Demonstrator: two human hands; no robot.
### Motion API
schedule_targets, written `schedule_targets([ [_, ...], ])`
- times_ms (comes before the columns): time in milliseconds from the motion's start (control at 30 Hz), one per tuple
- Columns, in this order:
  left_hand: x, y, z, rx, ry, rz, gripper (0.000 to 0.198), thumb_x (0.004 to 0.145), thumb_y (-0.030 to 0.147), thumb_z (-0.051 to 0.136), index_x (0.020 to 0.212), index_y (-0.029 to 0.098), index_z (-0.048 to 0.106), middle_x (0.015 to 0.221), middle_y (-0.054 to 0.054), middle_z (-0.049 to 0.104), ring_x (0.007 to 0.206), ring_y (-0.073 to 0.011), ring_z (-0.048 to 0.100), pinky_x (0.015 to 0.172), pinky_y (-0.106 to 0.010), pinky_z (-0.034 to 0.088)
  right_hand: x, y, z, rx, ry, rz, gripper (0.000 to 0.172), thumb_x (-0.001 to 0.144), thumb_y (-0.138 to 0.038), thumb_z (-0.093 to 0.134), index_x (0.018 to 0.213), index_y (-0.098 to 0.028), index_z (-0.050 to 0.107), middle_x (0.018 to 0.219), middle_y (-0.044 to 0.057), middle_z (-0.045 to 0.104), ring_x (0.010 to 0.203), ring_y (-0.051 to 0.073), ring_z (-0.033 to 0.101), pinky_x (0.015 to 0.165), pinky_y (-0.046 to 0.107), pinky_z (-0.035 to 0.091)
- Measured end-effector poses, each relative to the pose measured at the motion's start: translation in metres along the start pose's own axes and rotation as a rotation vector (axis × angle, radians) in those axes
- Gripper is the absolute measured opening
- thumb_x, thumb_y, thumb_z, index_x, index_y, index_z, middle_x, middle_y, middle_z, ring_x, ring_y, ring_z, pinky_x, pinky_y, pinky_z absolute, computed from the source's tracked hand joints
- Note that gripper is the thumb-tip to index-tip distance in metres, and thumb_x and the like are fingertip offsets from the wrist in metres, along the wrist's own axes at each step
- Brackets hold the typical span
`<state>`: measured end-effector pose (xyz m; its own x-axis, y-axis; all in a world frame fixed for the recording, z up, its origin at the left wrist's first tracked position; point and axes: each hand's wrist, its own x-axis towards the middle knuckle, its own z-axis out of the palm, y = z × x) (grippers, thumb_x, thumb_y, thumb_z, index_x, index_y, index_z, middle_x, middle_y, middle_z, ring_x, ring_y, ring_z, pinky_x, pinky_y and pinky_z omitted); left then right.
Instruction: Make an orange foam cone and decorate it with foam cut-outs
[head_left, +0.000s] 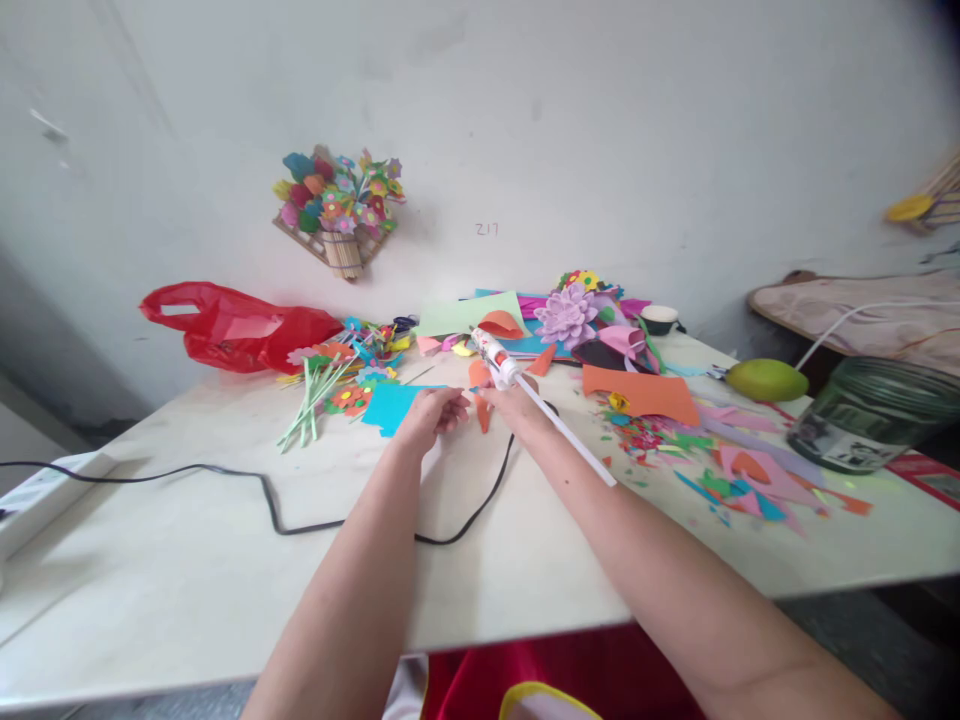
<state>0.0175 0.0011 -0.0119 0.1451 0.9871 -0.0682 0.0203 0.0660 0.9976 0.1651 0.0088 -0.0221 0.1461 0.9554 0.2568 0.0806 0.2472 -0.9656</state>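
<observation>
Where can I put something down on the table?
Front left of the table, between the black cord, left forearm and near edge; also between cord and red bag. Colourful scraps crowd the right; flowers crowd the back.

A craft workspace; glue gun (491,350), coloured scraps (750,466), lilac artificial flower (568,316)

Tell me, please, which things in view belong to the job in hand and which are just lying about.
Apparently in use:
white plastic glue gun, in the right hand
orange petal-shaped pieces near the left hand

Apparently just lying about:
crumpled red plastic bag
cylindrical green glass jar
small multicoloured scraps
</observation>
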Motion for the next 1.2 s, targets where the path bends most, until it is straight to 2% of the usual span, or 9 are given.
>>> schedule_targets([
  [100, 0.0, 0.002, 0.003, -0.07, -0.028, -0.055, 0.026, 0.067, 0.038, 0.057, 0.061, 0.013, 0.062, 0.051, -0.005, 0.059, 0.034, -0.0062, 0.038, 0.037, -0.023, 0.015, -0.004, -0.004, 0.001, -0.098, 0.039, -0.116, 0.007, 0.06, -0.019, 0.063, 0.067, -0.018, 0.061, 0.065, 0.002, 0.063, 0.061, 0.015, 0.058, 0.056, 0.026, 0.047],
  [333, -0.002, 0.004, 0.002, -0.213, -0.04, -0.114, 0.016, 0.062, 0.028, 0.056, 0.062, 0.013, 0.06, 0.052, -0.004, 0.058, 0.037, -0.0057, 0.041, 0.034, -0.02, 0.015, -0.015, -0.019, -0.001, -0.225, -0.02, -0.18, 0.007, 0.063, -0.017, 0.061, 0.069, -0.02, 0.06, 0.068, 0.0, 0.064, 0.066, 0.015, 0.058, 0.067, 0.027, 0.048],
  [467, -0.002, 0.001, 0.001, -0.17, -0.001, 0.032, 0.018, 0.06, 0.027, 0.061, 0.071, 0.013, 0.061, 0.057, -0.004, 0.061, 0.044, -0.0081, 0.047, 0.038, -0.019, 0.026, -0.007, -0.012, -0.003, -0.102, 0.014, -0.085, 0.008, 0.06, -0.021, 0.064, 0.067, -0.018, 0.06, 0.065, 0.0, 0.062, 0.062, 0.014, 0.058, 0.061, 0.026, 0.048],
  [567, -0.003, -0.001, 0.003, -0.141, 0.025, 0.161, 0.025, 0.058, 0.03, 0.069, 0.075, 0.014, 0.06, 0.066, -0.004, 0.063, 0.053, -0.0095, 0.052, 0.043, -0.019, 0.032, -0.003, -0.007, -0.003, 0.09, 0.027, 0.024, 0.018, 0.056, -0.02, 0.067, 0.072, -0.016, 0.06, 0.063, 0.0, 0.06, 0.056, 0.012, 0.056, 0.053, 0.024, 0.046],
  [633, -0.003, -0.002, 0.004, -0.125, 0.024, 0.194, 0.027, 0.058, 0.032, 0.071, 0.075, 0.014, 0.061, 0.069, -0.004, 0.064, 0.057, -0.0096, 0.053, 0.046, -0.019, 0.034, -0.002, -0.008, -0.002, 0.2, 0.035, 0.078, 0.027, 0.052, -0.017, 0.068, 0.078, -0.015, 0.059, 0.062, -0.002, 0.059, 0.052, 0.011, 0.053, 0.048, 0.022, 0.044],
  [733, -0.001, -0.004, 0.006, -0.111, 0.006, 0.2, 0.027, 0.059, 0.033, 0.072, 0.074, 0.014, 0.062, 0.071, -0.004, 0.064, 0.06, -0.0097, 0.054, 0.05, -0.02, 0.037, -0.006, -0.013, -0.001, 0.282, 0.03, 0.133, 0.034, 0.051, -0.014, 0.068, 0.083, -0.014, 0.058, 0.06, -0.004, 0.058, 0.046, 0.008, 0.049, 0.044, 0.021, 0.042],
  [867, 0.0, -0.006, 0.007, -0.122, -0.006, 0.199, 0.026, 0.059, 0.033, 0.073, 0.073, 0.014, 0.063, 0.066, -0.003, 0.062, 0.061, -0.0104, 0.055, 0.051, -0.02, 0.038, -0.01, -0.018, 0.001, 0.309, 0.027, 0.183, 0.031, 0.051, -0.012, 0.066, 0.081, -0.014, 0.057, 0.059, -0.003, 0.059, 0.044, 0.008, 0.049, 0.043, 0.021, 0.041],
  [1200, -0.001, -0.007, 0.005, -0.159, -0.022, 0.201, 0.033, 0.055, 0.037, 0.076, 0.072, 0.014, 0.061, 0.065, -0.002, 0.06, 0.061, -0.0112, 0.056, 0.055, -0.023, 0.043, -0.01, -0.017, 0.002, 0.341, 0.006, 0.173, 0.031, 0.051, -0.012, 0.065, 0.081, -0.014, 0.056, 0.058, -0.004, 0.058, 0.041, 0.007, 0.046, 0.042, 0.021, 0.038],
])
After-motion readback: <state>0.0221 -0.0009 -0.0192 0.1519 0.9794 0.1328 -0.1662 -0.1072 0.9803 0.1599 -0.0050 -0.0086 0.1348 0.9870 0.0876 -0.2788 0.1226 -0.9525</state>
